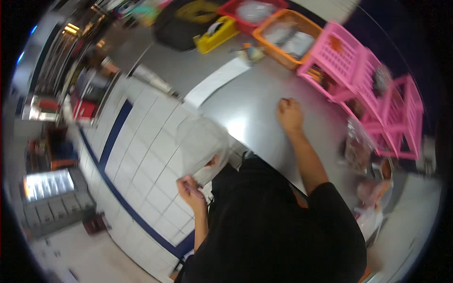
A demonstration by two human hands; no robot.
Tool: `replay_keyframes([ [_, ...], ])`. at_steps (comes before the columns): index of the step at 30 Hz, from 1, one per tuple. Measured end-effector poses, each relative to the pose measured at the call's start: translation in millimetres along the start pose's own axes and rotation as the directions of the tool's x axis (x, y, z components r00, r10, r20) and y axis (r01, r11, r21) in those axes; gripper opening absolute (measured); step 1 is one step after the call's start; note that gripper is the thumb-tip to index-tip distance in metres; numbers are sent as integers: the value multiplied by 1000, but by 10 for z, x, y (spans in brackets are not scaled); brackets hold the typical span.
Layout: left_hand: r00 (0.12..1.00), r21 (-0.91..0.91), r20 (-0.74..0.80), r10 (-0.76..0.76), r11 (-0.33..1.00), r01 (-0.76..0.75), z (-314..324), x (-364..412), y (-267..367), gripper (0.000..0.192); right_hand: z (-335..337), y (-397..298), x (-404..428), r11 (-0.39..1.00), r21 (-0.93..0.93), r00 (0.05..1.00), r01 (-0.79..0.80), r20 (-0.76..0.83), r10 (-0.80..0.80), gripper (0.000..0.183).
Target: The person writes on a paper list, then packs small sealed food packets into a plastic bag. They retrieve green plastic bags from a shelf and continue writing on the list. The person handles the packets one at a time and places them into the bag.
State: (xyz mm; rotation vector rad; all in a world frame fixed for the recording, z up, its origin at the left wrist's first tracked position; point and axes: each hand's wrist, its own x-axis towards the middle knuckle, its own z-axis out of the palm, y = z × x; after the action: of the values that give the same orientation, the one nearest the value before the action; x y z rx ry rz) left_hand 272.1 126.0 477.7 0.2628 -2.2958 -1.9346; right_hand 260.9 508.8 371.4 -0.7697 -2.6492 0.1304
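My left hand (189, 192) is beside my body, over the tiled floor. It grips a thin see-through plastic bag (203, 141), which puffs out above the fingers. A small pinkish thing (194, 191) shows across that hand; blur hides what it is. Inside or behind the bag there is a reddish patch (212, 161). My right hand (291, 115) rests on or just above the stainless steel table (262, 95), its fingers curled in and nothing visible in them. Left of it on the table lies a long white paper strip (217, 83).
Pink plastic stacking baskets (354, 70), an orange basket (288, 35), a red basket (254, 14) and a yellow tape dispenser (216, 34) line the table's far side. Plastic-bagged items (357, 148) lie at the right. White floor tiles (148, 148) spread to the left.
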Motion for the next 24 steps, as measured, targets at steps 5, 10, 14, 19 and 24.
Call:
replay_keyframes([
  [5,996,22,78,-48,999,46,-186,14,30,20,-387,-393,212,68,768,767,-637,622,160,15],
  [10,993,-32,109,-49,998,53,-243,-50,204,20,-642,-2231,-618,200,857,649,-475,495,-577,31],
  [14,994,-2,-60,97,995,-97,-619,93,295,19,-690,-2611,-928,515,856,637,-38,418,-648,33],
  [19,999,-28,27,33,999,-32,-1054,172,302,19,-1064,-1870,-949,468,880,943,-82,220,-250,29],
  [24,860,18,506,-65,998,64,-1119,329,222,19,-912,-1363,-1638,745,654,802,-134,513,-307,69],
])
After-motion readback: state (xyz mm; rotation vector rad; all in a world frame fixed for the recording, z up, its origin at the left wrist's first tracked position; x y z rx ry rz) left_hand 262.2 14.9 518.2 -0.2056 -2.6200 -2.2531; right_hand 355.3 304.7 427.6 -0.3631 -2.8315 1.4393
